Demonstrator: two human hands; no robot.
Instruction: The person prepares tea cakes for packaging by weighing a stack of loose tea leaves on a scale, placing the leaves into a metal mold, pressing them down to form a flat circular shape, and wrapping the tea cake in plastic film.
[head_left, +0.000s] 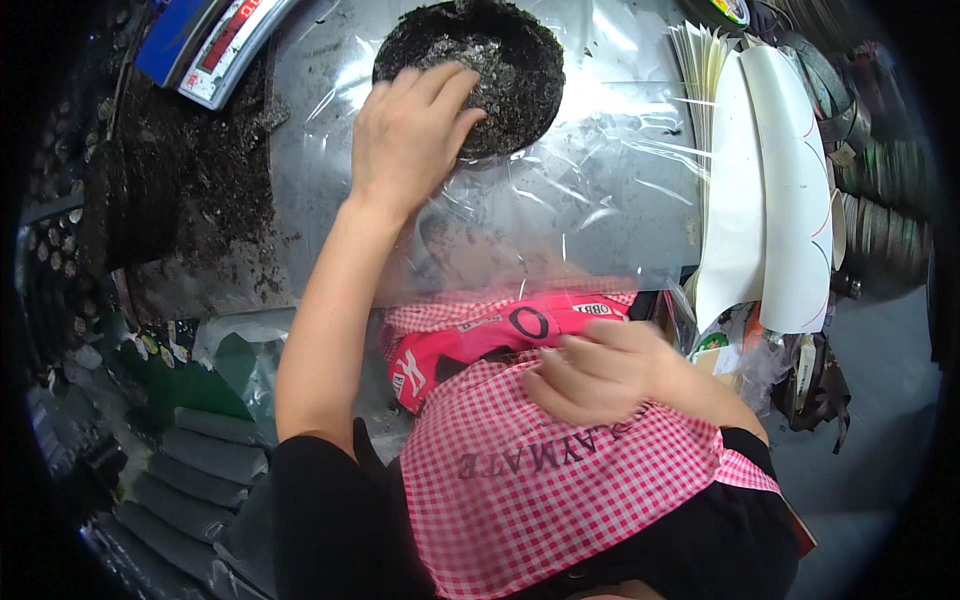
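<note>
A round, dark, flaky cake (525, 82), which looks like dried seaweed, lies on clear plastic film (630, 217) over the table. My left hand (409, 131) reaches across the film to the near-left part of the cake. Its fingers touch the top, thumb apart, and I see nothing lifted in them. In front of my checked apron (525, 480) is my right hand (596, 371), blurred by motion, with curled fingers. Whether it grips anything is hidden. A bright pink printed cloth (442, 367) lies folded at my waist, just left of the right hand.
At the far left stands a digital scale (232, 52) with a lit red display. Dark dried flakes (217, 180) cover the left tabletop. Curled white paper sheets (780, 187) are piled along the right side, near a roll of tape (847, 112). Grey cylindrical rolls (210, 480) lie lower left.
</note>
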